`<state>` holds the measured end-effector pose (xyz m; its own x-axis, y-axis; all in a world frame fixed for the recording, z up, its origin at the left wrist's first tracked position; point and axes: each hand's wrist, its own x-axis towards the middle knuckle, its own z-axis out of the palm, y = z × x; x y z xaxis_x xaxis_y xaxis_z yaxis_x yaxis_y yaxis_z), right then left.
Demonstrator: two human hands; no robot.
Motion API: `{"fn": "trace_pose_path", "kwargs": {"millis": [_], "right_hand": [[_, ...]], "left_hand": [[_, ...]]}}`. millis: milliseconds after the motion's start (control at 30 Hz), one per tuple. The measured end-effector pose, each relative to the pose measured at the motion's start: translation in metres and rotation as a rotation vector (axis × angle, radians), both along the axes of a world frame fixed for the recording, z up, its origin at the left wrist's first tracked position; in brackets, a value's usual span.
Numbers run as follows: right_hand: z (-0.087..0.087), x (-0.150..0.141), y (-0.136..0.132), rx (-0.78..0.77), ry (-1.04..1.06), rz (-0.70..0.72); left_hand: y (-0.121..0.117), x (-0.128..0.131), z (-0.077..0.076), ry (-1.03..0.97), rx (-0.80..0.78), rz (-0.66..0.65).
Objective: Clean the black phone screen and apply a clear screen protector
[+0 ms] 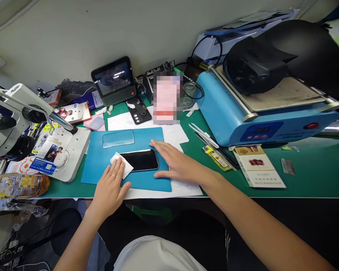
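Note:
A black-screened smartphone [143, 160] lies flat on a blue work mat [155, 137]. My left hand [110, 186], wearing a ring, rests flat with straight fingers on a folded white wipe [127, 168], which covers the phone's left end. My left thumb sticks out to the side. At the phone's right end, my right hand [177, 163] is spread, its fingertips beside the far corner and its thumb by the near corner; whether it touches the phone I cannot tell. Behind the phone, a clear glass or film sheet [118, 139] lies on the mat.
On the left stands a white microscope [77, 150], near a bottle [22, 184]. A smart display [113, 81], black phone case [139, 110] and pink box [166, 99] stand or lie behind. Tweezers [205, 135], a blue heating machine [223, 113] and a cigarette pack [258, 167] are right.

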<state>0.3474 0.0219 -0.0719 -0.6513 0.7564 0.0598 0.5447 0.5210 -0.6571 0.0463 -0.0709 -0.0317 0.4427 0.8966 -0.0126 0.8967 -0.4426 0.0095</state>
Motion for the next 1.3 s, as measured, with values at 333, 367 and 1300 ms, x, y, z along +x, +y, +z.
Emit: {"fn": "trace_pose_path", "kwargs": {"millis": [333, 367, 1300], "right_hand": [[-0.004, -0.002, 0.002, 0.023, 0.034, 0.0], [-0.004, -0.002, 0.002, 0.031, 0.043, 0.001], [0.0, 0.0, 0.001, 0.04, 0.039, 0.001]], "left_hand": [[0.044, 0.028, 0.008, -0.045, -0.138, -0.005], [0.048, 0.036, 0.01, -0.055, -0.164, -0.015], [-0.003, -0.003, 0.001, 0.025, -0.006, 0.004]]}}
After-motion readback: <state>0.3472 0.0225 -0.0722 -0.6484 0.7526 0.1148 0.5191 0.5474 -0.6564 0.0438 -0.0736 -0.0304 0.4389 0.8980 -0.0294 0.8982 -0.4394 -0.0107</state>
